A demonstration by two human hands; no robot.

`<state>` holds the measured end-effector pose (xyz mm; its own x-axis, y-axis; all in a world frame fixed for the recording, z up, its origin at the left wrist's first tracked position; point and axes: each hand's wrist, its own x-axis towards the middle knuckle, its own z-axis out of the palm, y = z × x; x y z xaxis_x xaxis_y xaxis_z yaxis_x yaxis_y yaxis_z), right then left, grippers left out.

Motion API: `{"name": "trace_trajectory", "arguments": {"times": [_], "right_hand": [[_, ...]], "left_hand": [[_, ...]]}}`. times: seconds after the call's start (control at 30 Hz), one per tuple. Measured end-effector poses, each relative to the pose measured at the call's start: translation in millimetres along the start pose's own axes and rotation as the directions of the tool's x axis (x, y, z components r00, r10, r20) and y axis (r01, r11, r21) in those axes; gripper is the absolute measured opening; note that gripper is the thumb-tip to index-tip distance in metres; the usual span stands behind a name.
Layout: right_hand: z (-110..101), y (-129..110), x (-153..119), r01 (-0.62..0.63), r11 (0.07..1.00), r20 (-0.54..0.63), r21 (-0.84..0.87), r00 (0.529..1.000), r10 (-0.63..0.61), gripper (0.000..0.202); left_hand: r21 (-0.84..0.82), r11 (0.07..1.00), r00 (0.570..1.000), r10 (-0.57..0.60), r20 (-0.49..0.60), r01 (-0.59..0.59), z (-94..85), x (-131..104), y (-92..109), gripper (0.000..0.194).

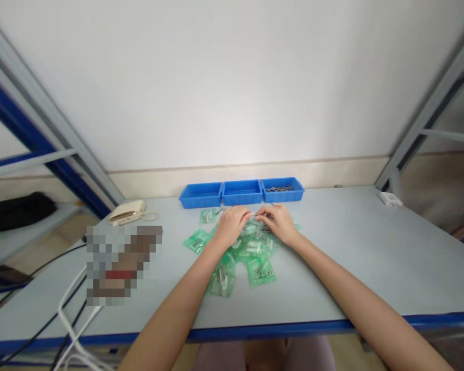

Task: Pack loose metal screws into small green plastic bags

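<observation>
Green clear packets (253, 247) with small metal and pale parts inside lie in a loose pile at the middle of the table. Over the pile's back part, my left hand (232, 224) has its fingers pinched together on something too small to make out. Just to its right, my right hand (279, 221) is also closed, thumb and finger pinching a small thin dark piece whose kind is unclear. The fingertips of both hands almost meet. Loose dark metal pieces show partly beneath my right hand.
Behind the hands stand three joined blue bins; the right bin (282, 189) holds metal pieces, while the left bin (201, 196) and middle bin (242, 192) show none. A cream device (127, 212) and cables lie left. A white adapter (390, 199) sits at the far right.
</observation>
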<state>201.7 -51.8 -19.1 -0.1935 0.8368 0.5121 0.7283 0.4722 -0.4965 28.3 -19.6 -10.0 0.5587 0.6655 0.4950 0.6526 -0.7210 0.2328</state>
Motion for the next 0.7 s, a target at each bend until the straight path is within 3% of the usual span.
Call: {"name": "trace_trajectory", "arguments": {"times": [0.13,0.3,0.53,0.7], "right_hand": [[-2.7,-0.3,-0.7,-0.007,1.0,0.009,-0.031,1.0,0.007,0.022],[-2.6,2.7,0.5,-0.061,0.997,0.094,0.036,0.994,0.057,0.037],[-2.2,-0.9,0.7,-0.02,0.999,0.001,0.025,1.0,0.02,0.024],[-2.8,-1.1,-1.6,-0.078,0.993,0.128,0.092,0.99,0.066,0.034]], "left_hand": [[-0.092,0.996,1.0,-0.022,0.007,0.023,-2.0,-0.8,4.9,0.016],[-0.058,0.997,0.998,0.059,0.006,-0.059,-3.7,-0.9,3.9,0.017],[-0.029,0.999,0.999,0.031,0.032,-0.03,-6.9,-2.3,4.9,0.029],[-0.086,0.996,0.997,-0.005,0.079,0.012,-7.2,-1.8,9.5,0.023]]}}
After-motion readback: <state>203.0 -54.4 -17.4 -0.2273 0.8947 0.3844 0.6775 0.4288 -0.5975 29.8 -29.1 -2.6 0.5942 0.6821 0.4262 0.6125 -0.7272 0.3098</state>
